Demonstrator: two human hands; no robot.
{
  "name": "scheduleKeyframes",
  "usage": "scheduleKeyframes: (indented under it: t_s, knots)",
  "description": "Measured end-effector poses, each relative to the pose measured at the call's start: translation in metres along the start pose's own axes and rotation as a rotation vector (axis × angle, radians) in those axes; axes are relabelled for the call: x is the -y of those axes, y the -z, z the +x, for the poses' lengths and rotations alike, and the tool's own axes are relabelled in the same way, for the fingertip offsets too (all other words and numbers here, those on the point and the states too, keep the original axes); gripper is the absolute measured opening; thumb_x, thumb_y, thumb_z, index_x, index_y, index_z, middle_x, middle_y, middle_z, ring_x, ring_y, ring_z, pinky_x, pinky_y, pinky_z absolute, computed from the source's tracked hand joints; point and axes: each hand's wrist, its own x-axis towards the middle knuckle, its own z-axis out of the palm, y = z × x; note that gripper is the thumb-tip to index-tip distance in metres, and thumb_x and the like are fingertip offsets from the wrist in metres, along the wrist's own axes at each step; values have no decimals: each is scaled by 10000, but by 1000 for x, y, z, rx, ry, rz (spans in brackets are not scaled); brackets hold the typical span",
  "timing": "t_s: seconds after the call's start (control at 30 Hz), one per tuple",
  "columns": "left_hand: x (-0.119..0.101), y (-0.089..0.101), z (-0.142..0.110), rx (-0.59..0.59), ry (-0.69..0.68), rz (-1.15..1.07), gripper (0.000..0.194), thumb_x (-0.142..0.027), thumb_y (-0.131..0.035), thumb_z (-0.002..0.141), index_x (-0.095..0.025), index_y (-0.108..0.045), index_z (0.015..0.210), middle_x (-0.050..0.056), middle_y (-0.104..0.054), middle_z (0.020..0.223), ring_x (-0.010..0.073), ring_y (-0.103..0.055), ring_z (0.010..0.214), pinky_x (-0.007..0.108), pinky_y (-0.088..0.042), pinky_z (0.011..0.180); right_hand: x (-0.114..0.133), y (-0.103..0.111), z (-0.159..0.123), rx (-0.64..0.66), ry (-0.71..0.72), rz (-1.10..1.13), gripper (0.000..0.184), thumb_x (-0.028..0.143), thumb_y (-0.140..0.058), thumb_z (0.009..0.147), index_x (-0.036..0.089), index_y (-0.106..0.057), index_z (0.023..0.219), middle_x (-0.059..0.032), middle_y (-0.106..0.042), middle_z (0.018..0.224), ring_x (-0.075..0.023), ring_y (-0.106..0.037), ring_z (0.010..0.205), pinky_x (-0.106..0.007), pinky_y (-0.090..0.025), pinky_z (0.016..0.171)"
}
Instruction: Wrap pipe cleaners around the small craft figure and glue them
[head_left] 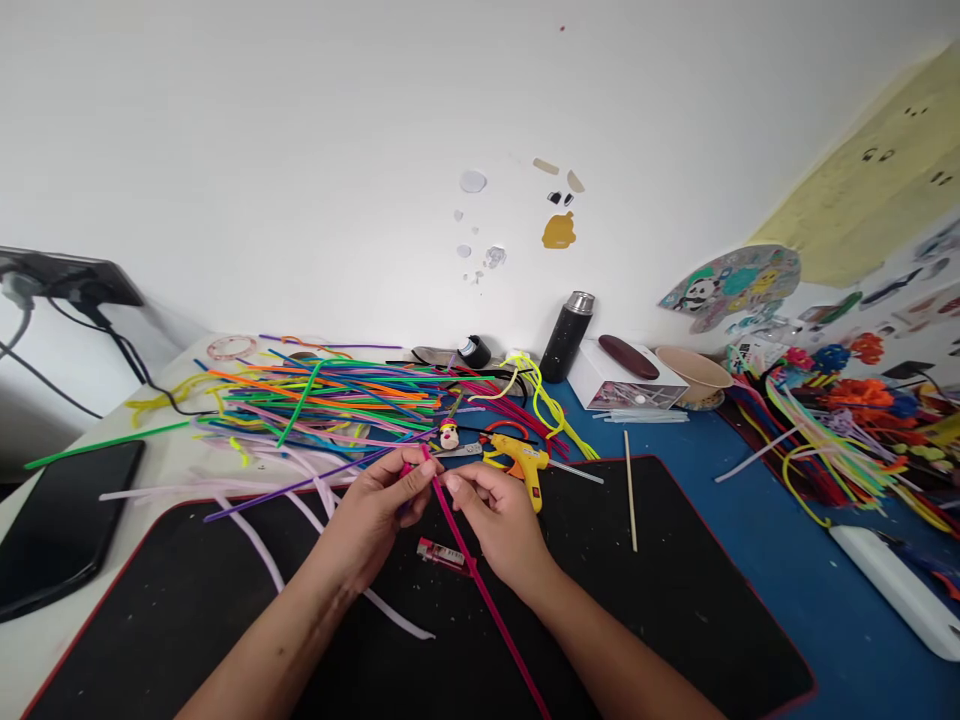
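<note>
A magenta pipe cleaner (487, 594) runs from between my fingertips down toward the front edge of the black mat. My left hand (379, 505) pinches its upper end between thumb and forefinger, where a short bit of magenta sticks out. Close beside it, my right hand (499, 515) is closed, thumb against forefinger, at the same pipe cleaner; its exact grip is partly hidden. Beneath the hands a red lighter (442, 553) lies on the mat. Just behind them sit a small doll-like head (448, 436) and a yellow glue gun (529, 462).
Loose coloured pipe cleaners (337, 395) spread at the back left, with white strips (251, 540) on the black mat (675, 600). A phone (67, 520) lies left. A wooden stick (631, 490), black thermos (568, 335), white box (626, 375) and more pipe cleaners (832, 440) are right.
</note>
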Motion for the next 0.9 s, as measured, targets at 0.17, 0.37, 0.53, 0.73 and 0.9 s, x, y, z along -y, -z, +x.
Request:
scheduleKeyframes:
  t_s: [0.17, 0.37, 0.53, 0.73, 0.9]
  knots:
    - [-2, 4, 1, 7, -9, -33, 377, -417, -965, 733, -150, -701, 763, 47, -755, 840, 16, -358, 440, 199, -150, 441, -9, 41, -5, -191, -79, -106, 415, 586, -663, 948, 194, -799, 930, -31, -677, 712, -198, -620, 636, -305, -500, 595]
    - [0, 1, 2, 10, 48, -93, 387, -373, -991, 697, -154, -688, 798, 4, -706, 737, 9, -347, 402, 190, -124, 412, -29, 101, -16, -300, -187, -259, 550, 738, -589, 933, 195, -673, 947, 6, -618, 729, -155, -525, 522, -278, -405, 491]
    - [1, 1, 3, 13, 69, -92, 408, -388, -997, 683, -153, -683, 794, -2, -701, 726, 5, -348, 395, 183, -128, 404, -38, 109, -22, -208, -258, -417, 420, 648, -604, 964, 228, -624, 967, 36, -646, 760, -151, -588, 493, -274, -440, 530]
    - [-1, 0, 2, 18, 48, -86, 400, -385, -992, 694, -150, -680, 781, 21, -743, 763, 11, -371, 403, 178, -160, 399, -37, 94, -13, -189, -234, -725, 292, 522, -696, 896, 253, -590, 935, 22, -709, 766, -199, -630, 612, -286, -398, 592]
    - [-4, -1, 0, 24, 51, -81, 406, -385, -990, 697, -155, -662, 767, 52, -774, 794, 31, -424, 414, 179, -197, 399, -42, 90, -10, -260, -250, -489, 279, 454, -737, 824, 263, -568, 939, 64, -634, 694, -182, -562, 542, -281, -362, 563]
